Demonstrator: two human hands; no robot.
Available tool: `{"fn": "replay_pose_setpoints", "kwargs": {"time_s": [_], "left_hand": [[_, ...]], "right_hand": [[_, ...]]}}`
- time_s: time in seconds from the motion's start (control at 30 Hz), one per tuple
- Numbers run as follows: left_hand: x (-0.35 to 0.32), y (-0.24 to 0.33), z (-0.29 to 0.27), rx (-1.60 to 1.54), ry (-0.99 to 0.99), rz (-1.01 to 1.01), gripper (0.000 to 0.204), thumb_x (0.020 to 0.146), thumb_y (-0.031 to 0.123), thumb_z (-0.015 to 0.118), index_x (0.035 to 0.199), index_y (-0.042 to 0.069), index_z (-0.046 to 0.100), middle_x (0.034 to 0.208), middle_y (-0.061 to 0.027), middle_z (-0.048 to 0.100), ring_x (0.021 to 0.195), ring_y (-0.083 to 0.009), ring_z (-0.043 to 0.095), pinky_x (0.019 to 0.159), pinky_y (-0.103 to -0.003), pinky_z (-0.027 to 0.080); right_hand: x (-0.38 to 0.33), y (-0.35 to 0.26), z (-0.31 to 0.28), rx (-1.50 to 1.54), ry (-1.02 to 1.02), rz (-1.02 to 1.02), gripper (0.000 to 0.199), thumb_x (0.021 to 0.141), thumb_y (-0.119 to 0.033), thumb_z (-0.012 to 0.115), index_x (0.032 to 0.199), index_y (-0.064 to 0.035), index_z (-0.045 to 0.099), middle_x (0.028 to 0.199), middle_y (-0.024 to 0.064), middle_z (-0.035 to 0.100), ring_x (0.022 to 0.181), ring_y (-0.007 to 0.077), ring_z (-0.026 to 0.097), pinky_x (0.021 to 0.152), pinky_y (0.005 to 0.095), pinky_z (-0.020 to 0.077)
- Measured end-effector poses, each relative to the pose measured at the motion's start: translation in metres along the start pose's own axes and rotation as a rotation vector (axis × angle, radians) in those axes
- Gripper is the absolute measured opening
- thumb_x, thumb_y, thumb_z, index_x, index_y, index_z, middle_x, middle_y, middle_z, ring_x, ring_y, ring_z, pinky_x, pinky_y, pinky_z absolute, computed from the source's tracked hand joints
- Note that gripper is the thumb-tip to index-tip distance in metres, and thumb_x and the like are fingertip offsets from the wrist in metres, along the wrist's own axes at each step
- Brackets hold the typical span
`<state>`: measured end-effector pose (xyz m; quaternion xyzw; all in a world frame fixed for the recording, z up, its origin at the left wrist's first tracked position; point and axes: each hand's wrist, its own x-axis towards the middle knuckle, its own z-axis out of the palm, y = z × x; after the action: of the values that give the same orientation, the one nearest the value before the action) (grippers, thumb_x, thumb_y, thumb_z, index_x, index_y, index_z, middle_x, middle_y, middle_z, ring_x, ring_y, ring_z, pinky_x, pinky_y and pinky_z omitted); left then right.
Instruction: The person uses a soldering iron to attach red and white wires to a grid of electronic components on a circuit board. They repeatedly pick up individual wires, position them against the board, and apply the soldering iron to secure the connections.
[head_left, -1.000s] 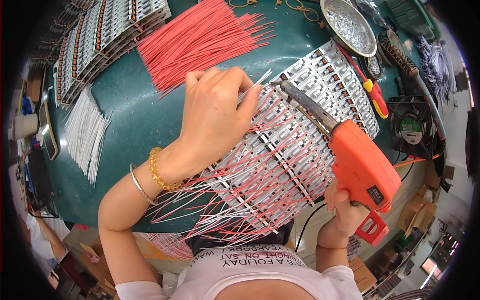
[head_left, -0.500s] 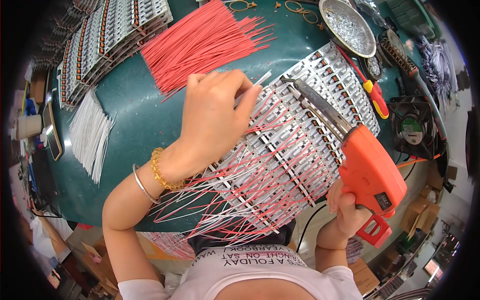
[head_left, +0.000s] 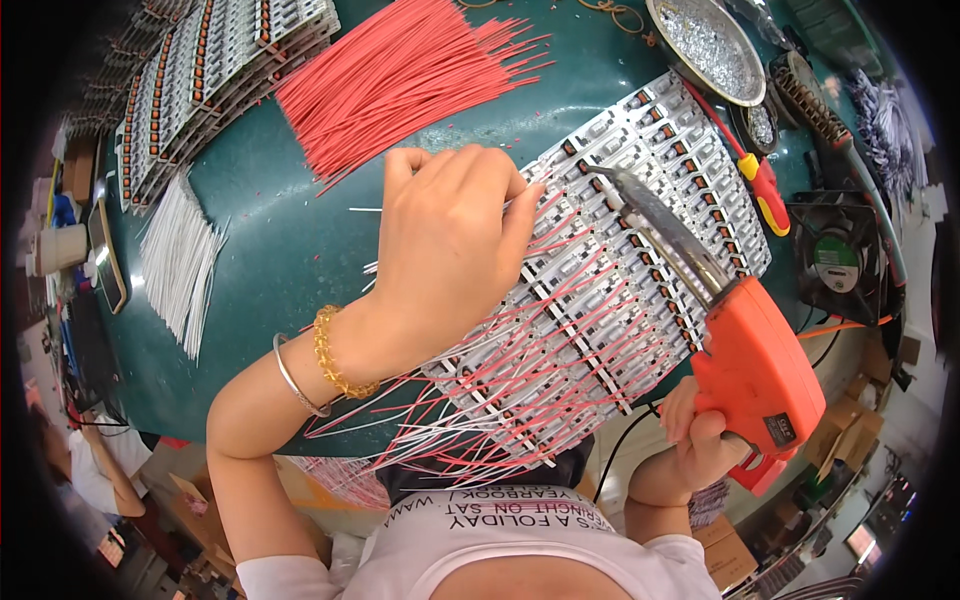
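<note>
While the left hand point(head_left: 450, 250) lies palm-down on the row of white circuit strips point(head_left: 610, 300), its fingers point(head_left: 520, 200) are curled together at the strips' upper edge, pinching what looks like a thin white wire; the grip itself is hidden. The right hand point(head_left: 700, 440) is closed around the handle of an orange soldering gun point(head_left: 750, 370), whose long metal tip point(head_left: 640, 215) rests on the strips just beside the left fingertips. Red and white wires trail from the strips toward the body. On the green bench point(head_left: 280, 260) lie a bundle of red wires point(head_left: 400, 70), a bundle of white wires point(head_left: 180, 260), stacked strips point(head_left: 210, 70) and a red-handled screwdriver point(head_left: 760, 185).
</note>
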<state>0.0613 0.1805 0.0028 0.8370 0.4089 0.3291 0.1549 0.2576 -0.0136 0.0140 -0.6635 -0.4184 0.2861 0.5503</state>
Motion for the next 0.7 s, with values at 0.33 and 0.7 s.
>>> {"fn": "replay_pose_setpoints", "kwargs": {"time_s": [0.33, 0.7], "left_hand": [[0.0, 0.0, 0.004, 0.0, 0.01, 0.025, 0.016, 0.082, 0.006, 0.07, 0.074, 0.005, 0.055, 0.067, -0.005, 0.057, 0.061, -0.0215, 0.052, 0.071, -0.035, 0.034], [-0.002, 0.001, 0.004, 0.048, 0.023, 0.048, 0.016, 0.081, 0.005, 0.07, 0.075, 0.006, 0.056, 0.069, -0.0043, 0.056, 0.063, -0.0224, 0.052, 0.072, -0.037, 0.035]], "right_hand": [[0.001, 0.006, -0.003, -0.07, -0.037, 0.008, 0.068, 0.088, -0.042, 0.069, 0.118, 0.0156, 0.047, 0.052, 0.0015, 0.047, 0.039, 0.0087, 0.041, 0.039, 0.0222, 0.0354], [-0.003, 0.006, -0.003, -0.009, -0.002, -0.035, 0.067, 0.09, -0.039, 0.067, 0.122, 0.0156, 0.044, 0.051, 0.0012, 0.047, 0.039, 0.0087, 0.041, 0.041, 0.0224, 0.0355]]}}
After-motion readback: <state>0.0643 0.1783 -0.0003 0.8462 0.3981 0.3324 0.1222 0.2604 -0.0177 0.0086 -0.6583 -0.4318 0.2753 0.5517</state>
